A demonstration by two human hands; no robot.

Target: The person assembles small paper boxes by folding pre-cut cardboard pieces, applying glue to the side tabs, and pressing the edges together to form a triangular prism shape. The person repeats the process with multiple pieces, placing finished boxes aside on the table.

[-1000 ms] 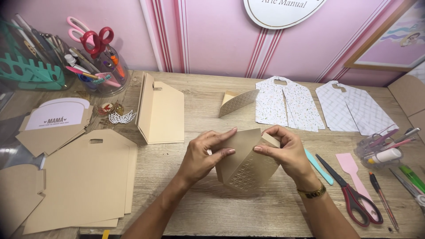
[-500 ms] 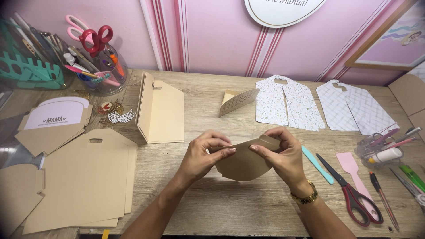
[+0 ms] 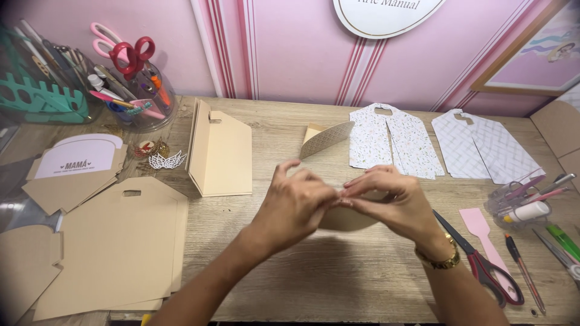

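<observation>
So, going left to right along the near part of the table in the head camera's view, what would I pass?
Stack of tan card cutouts → left hand → folded tan card piece → right hand → red-handled scissors → pink spatula → pen.

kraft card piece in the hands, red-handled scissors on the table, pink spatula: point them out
kraft card piece (image 3: 345,220), head view, curved lower edge below the hands
red-handled scissors (image 3: 483,268), head view, near the pivot
pink spatula (image 3: 475,221), head view, flat blade

White oval sign (image 3: 386,9) on wall
</observation>
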